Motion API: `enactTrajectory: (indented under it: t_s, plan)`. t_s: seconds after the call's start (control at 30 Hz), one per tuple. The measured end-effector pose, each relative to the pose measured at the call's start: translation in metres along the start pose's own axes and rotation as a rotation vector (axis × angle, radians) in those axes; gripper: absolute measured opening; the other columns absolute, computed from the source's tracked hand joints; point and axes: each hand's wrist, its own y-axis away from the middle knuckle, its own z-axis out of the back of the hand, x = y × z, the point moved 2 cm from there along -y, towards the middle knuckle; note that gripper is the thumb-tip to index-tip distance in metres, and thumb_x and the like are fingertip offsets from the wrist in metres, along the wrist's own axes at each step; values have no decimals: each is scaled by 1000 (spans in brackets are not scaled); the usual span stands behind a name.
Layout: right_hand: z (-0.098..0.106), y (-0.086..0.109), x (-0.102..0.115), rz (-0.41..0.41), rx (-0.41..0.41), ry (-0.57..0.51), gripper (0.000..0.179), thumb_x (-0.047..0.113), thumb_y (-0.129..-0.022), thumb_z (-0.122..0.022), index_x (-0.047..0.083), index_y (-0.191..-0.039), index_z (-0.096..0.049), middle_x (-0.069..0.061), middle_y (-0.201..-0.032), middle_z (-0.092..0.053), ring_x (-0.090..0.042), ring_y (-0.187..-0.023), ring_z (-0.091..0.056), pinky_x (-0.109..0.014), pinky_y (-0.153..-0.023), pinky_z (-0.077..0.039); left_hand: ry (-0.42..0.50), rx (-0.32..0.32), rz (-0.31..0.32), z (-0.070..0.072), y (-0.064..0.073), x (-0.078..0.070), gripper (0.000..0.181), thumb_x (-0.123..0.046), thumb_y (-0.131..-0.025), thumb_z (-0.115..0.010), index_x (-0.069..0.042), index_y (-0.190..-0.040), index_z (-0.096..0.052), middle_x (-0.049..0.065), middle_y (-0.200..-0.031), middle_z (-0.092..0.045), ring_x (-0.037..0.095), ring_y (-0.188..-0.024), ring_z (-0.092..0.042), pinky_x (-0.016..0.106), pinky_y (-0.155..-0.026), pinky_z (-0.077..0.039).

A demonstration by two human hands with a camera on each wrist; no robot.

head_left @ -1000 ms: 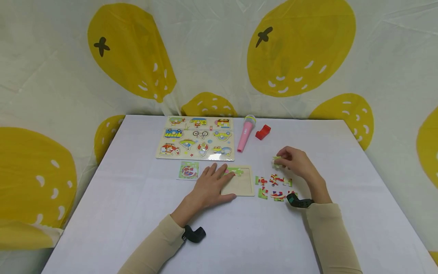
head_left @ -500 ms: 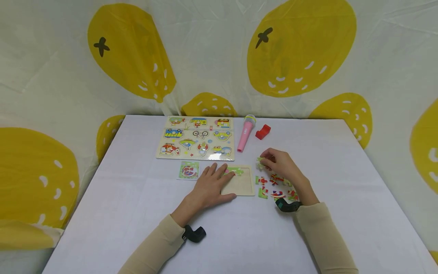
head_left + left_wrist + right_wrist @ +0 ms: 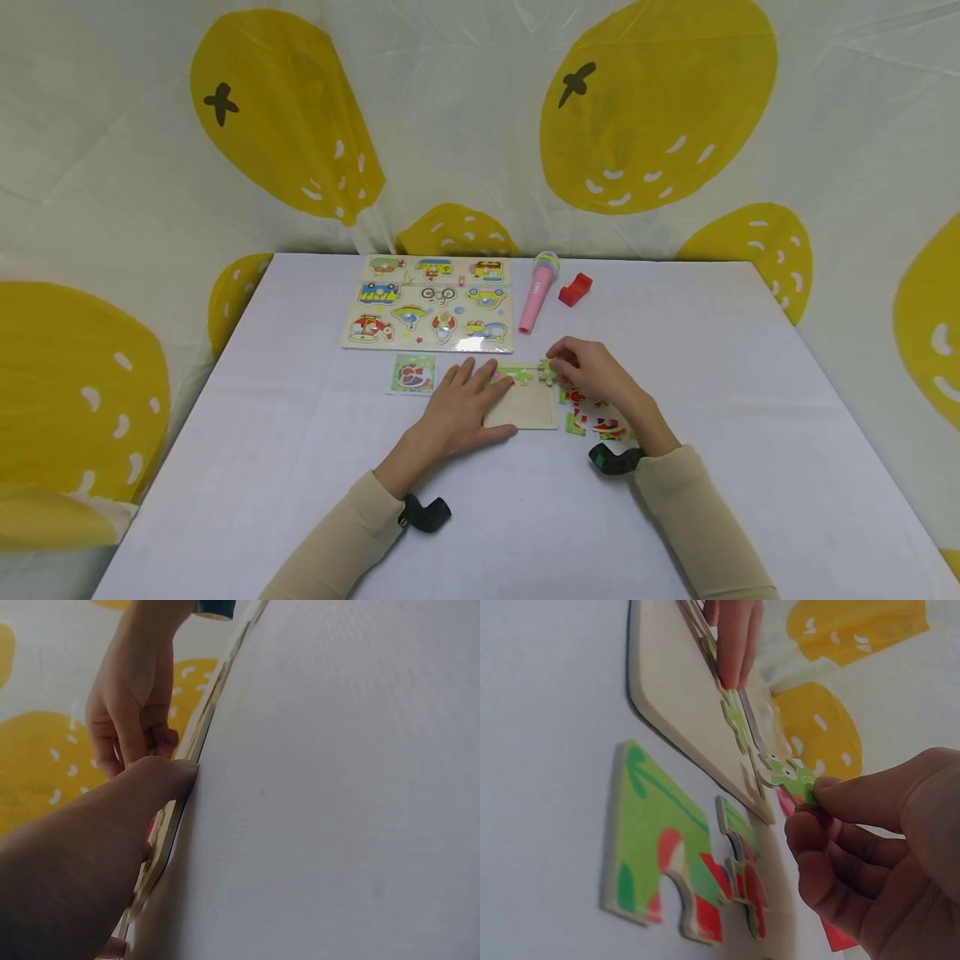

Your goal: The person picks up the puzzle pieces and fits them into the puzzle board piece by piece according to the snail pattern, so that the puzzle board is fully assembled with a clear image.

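My left hand (image 3: 463,410) lies spread over the left part of a wooden puzzle tray (image 3: 517,412), its fingers straight and partly covering green jigsaw pieces (image 3: 517,377) along the tray's top edge. Between thumb and fingertips my right hand (image 3: 592,371) pinches a green jigsaw piece (image 3: 789,778), at the tray's upper right corner. In the right wrist view that piece is tilted and looks raised off the tray. Loose red and green jigsaw pieces (image 3: 576,423) lie right of the tray, some hidden under my right hand and wrist.
A small picture card (image 3: 413,375) lies left of the tray. Behind it is a vehicle peg puzzle board (image 3: 438,312). A pink toy microphone (image 3: 536,300) and a red curved block (image 3: 575,289) lie farther back, near the table's far edge.
My right hand has moved left with the green jigsaw piece, from above the loose pieces to the tray's upper right corner. The left hand has stayed in place.
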Motion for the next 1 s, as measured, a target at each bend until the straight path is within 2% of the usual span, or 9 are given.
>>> enactTrajectory:
  t_s: [0.23, 0.47, 0.77, 1.0]
  plan:
    - [-11, -2, 5, 13, 24, 26, 21, 22, -98, -64, 10, -115, -66, -4, -94, -67, -17, -81, -57, -26, -75, -54, 5, 5, 6, -2, 0, 0, 76, -74, -90, -48, -31, -153, -42, 6, -164, -31, 40, -151, -28, 56, -122, -28]
    - [-15, -2, 10, -1, 27, 33, 21, 21, -98, -64, 7, -113, -66, -5, -90, -65, -17, -74, -56, -27, -64, -53, 4, -3, 3, -2, 0, 1, 76, -74, -90, -48, -31, -153, -42, 6, -164, -32, 41, -151, -28, 56, -121, -28]
    - [-19, -5, 8, 29, -21, 106, 20, 24, -96, -67, 10, -110, -69, -3, -92, -64, -17, -81, -56, -26, -72, -50, -3, -22, -6, -1, 1, 0, 76, -73, -90, -48, -30, -152, -43, 7, -163, -34, 41, -150, -30, 56, -121, -30]
    - [-20, -4, 9, 56, 16, 101, 28, 28, -89, -76, 13, -112, -73, -2, -102, -63, -17, -91, -57, -31, -82, -52, 2, -9, -8, 0, 1, 2, 76, -73, -90, -48, -29, -152, -43, 7, -163, -33, 41, -150, -29, 56, -121, -29]
